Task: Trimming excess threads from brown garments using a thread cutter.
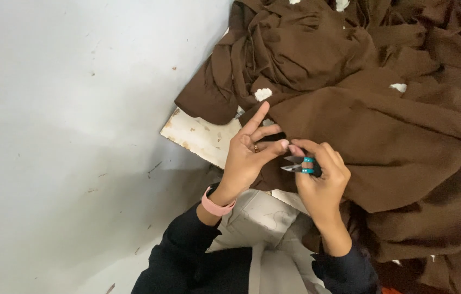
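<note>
Gripping small thread snips (297, 164), the right hand (322, 179) meets the left hand (248, 158), fingers spread, on brown fabric (383, 130).

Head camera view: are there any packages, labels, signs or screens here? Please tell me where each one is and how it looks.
No packages, signs or screens are in view.
Small white patches on the brown fabric: irregular, plain white, maybe labels; one above the left hand, one further right, others at the top edge. Too small to tell.
Right hand: holds small snips with teal grips, no label visible.
</note>
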